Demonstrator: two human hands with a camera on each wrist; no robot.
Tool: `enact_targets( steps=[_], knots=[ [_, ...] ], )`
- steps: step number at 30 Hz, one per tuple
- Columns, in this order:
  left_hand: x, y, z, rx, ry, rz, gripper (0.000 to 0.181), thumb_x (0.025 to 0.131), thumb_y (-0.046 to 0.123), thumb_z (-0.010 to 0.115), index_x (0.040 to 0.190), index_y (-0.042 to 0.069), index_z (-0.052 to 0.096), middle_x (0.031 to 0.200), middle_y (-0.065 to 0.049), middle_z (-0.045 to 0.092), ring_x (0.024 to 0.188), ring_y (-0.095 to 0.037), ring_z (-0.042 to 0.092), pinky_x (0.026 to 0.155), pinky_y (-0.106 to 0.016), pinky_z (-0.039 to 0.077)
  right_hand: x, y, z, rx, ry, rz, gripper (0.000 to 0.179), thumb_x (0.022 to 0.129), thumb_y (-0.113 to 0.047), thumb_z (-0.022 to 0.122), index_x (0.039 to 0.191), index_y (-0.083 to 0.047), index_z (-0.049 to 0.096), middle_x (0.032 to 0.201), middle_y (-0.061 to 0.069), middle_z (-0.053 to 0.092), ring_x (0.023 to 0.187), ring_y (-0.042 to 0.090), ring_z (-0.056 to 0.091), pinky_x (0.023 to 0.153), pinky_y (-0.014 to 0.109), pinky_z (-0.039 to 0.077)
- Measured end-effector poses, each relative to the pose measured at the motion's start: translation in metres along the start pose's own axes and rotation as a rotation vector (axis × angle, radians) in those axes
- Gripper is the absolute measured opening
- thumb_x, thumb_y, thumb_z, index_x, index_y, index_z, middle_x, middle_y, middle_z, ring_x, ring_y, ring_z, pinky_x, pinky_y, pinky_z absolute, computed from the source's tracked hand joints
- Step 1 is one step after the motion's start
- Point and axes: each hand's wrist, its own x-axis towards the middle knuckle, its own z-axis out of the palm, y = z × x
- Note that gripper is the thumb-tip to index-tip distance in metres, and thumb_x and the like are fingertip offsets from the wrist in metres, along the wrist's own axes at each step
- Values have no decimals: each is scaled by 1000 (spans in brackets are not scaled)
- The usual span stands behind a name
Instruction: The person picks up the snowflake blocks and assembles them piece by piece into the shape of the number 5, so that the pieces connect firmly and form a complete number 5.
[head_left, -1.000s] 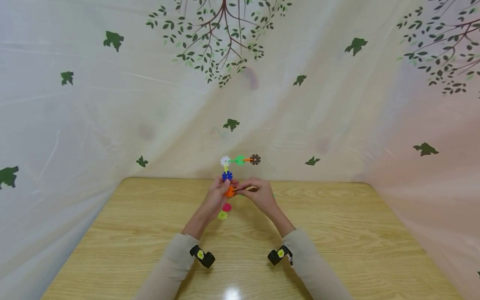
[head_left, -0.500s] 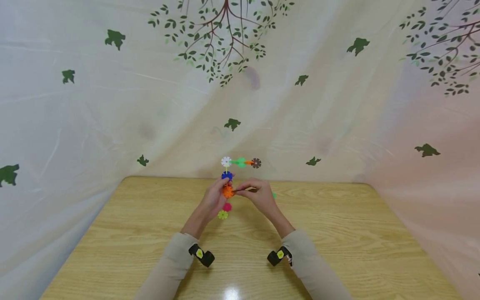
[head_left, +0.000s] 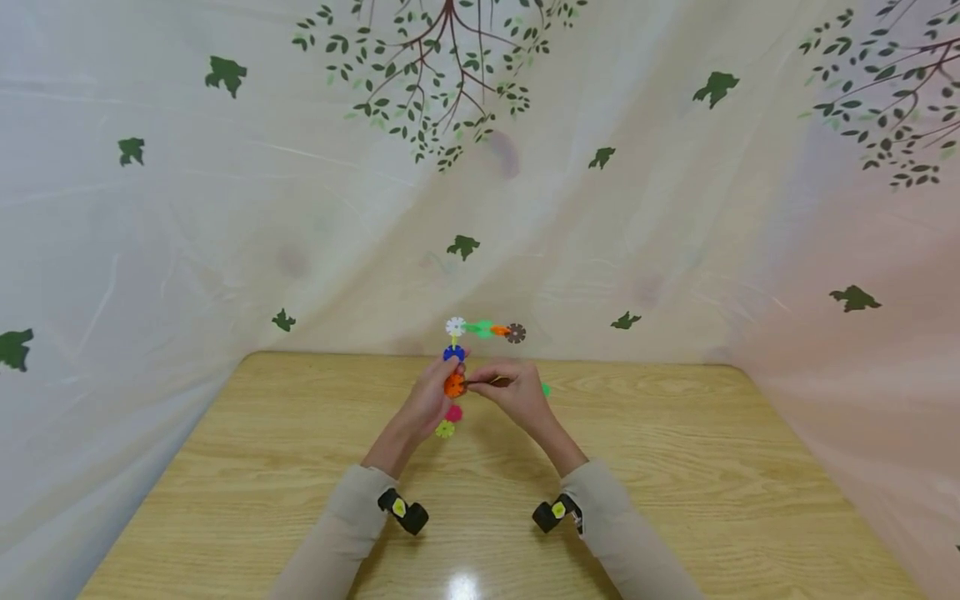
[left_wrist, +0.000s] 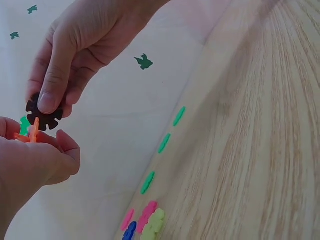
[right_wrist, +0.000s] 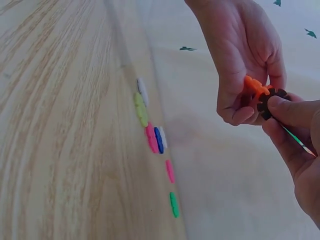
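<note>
My left hand (head_left: 431,396) grips an orange slotted plastic disc (head_left: 454,385), part of a linked chain of snowflake discs. Above the fingers the chain runs through a blue disc (head_left: 453,354) to a white disc (head_left: 455,327). From there it turns right along a green disc (head_left: 484,329) to a brown disc (head_left: 515,333) at the end. Between thumb and fingers, my right hand (head_left: 517,392) pinches a separate dark brown disc (left_wrist: 45,115), whose slotted edge is right at the orange disc. In the right wrist view, fingers partly cover the dark brown disc (right_wrist: 272,102).
Loose discs lie toward the far side of the wooden table (head_left: 675,467), including a pink disc (head_left: 453,413), a yellow-green disc (head_left: 446,429) and several green discs, one of them a green disc (left_wrist: 164,143). Behind hangs a pale printed curtain (head_left: 360,250).
The orange disc has turned to face the camera and shifted slightly left. The chain's upper end has moved a little right and down. The right hand stays close, still pinching the dark brown disc.
</note>
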Motion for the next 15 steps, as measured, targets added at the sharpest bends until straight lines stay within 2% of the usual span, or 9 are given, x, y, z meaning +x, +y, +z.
enact_targets(
  steps=[7,10,15],
  knots=[
    [-3,2,-1,107,-38,13,49,112,22,30,151,-7,35,102,2,39,98,-11,44,91,-21,44,2,-3,1,-73,-21,-85,6,83,5,79,89,4,79,87,20,76,77,24,75,69,22,61],
    [-3,5,0,119,-39,20,50,111,24,32,151,-6,35,103,0,39,101,-14,43,96,-24,43,3,-5,-1,-77,-19,-76,7,84,5,78,91,6,79,89,21,76,80,27,75,71,23,61],
    [-3,7,1,137,-54,8,52,111,22,39,156,-1,29,131,-8,41,128,-21,40,111,-33,39,3,-3,-4,-78,-9,-23,9,83,7,78,92,7,78,90,22,75,83,28,72,75,26,61]
  ],
)
